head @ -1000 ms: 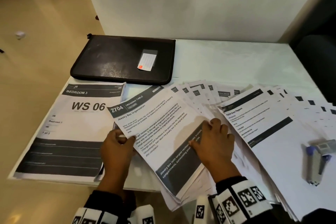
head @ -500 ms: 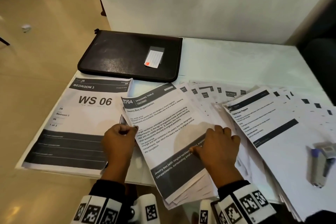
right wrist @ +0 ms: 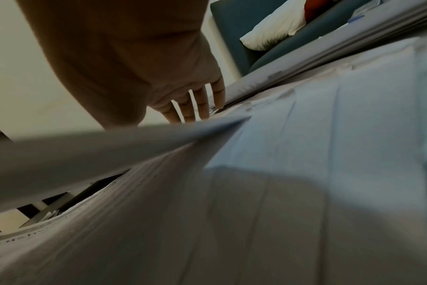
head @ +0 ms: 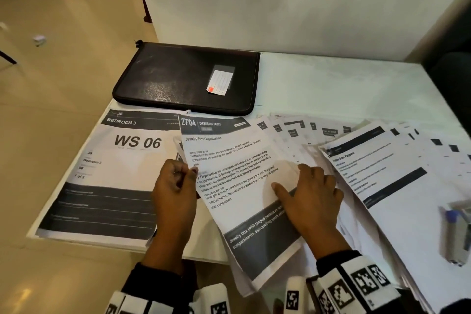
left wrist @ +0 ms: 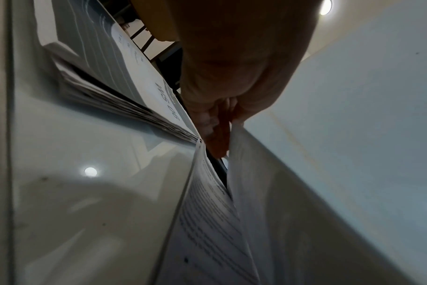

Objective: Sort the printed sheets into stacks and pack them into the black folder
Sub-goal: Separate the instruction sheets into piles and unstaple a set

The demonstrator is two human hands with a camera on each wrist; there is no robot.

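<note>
A closed black folder (head: pixel 186 79) lies at the back left of the white table (head: pixel 331 84). In front of it sits a stack topped by the "WS 06" sheet (head: pixel 114 173). My left hand (head: pixel 178 181) pinches the left edge of the "2704 Jewelry Box Organization" sheet (head: pixel 229 160), which is lifted off the sheets below in the left wrist view, where the left hand (left wrist: pixel 222 123) grips the sheet (left wrist: pixel 268 183). My right hand (head: pixel 305 191) lies flat on the same sheet, fingers straight (right wrist: pixel 200 108). A fan of printed sheets (head: pixel 395 160) spreads to the right.
A grey stapler with a blue end (head: pixel 456 232) rests on the fanned sheets at the right. A white wall stands behind the table. The table's left edge drops to a beige floor (head: pixel 51 109). A dark sofa with a white cushion (right wrist: pixel 276 29) is on the right.
The "2704" sheet has swung and slid left, its top corner now over the "WS 06" stack. My left hand has closed on its edge; my right hand still presses on it.
</note>
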